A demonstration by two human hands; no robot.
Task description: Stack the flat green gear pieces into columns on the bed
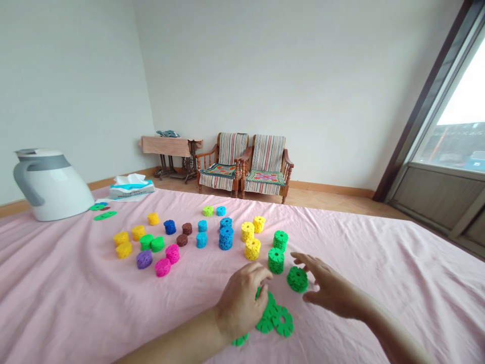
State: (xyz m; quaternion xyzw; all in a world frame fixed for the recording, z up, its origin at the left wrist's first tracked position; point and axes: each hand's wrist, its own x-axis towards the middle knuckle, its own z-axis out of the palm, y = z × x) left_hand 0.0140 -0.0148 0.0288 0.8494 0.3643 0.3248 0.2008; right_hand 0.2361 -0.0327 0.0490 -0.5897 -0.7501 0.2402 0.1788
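Note:
My left hand is over a loose heap of green notched snowflake discs. Its fingers are curled, and the edge of a green disc shows between thumb and forefinger; the rest of that disc is hidden. More of a green disc peeks out below the wrist. Beside a short, slightly uneven stack of green discs, my right hand is open, thumb and fingers apart, holding nothing. Two taller green stacks stand just beyond.
Stacks of yellow, blue, pink and purple discs stand leftward on the pink cloth. A white kettle and a tissue box are at far left. Two wooden chairs stand beyond the cloth.

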